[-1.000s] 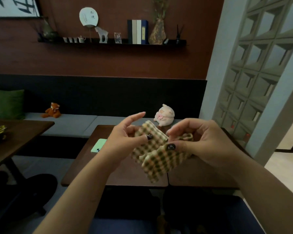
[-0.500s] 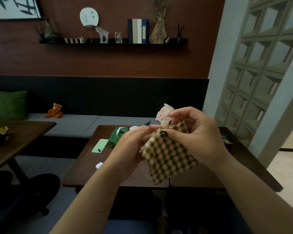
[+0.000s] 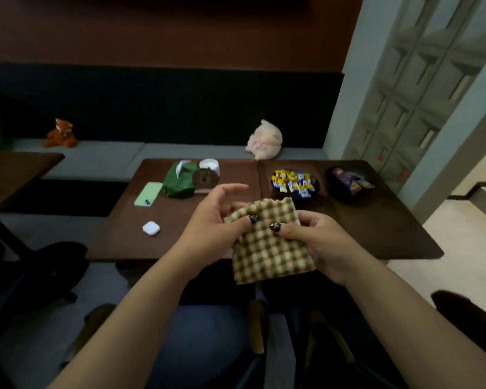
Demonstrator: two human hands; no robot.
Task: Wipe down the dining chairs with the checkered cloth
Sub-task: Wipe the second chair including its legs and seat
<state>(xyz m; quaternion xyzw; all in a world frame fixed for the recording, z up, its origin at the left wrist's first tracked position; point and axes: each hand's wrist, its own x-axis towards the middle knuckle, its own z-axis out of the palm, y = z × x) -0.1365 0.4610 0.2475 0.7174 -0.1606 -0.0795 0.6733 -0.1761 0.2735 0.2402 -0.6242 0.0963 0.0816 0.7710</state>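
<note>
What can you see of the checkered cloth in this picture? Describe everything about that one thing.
The checkered cloth is a small fabric piece in a green, brown and cream check, with a bumpy, waffle-like weave. It appears folded into a rough rectangle and is held in the air above the near edge of the wooden table. The left hand and right hand each pinch it, thumbs on its near face. Its lower edge hangs free.
</note>
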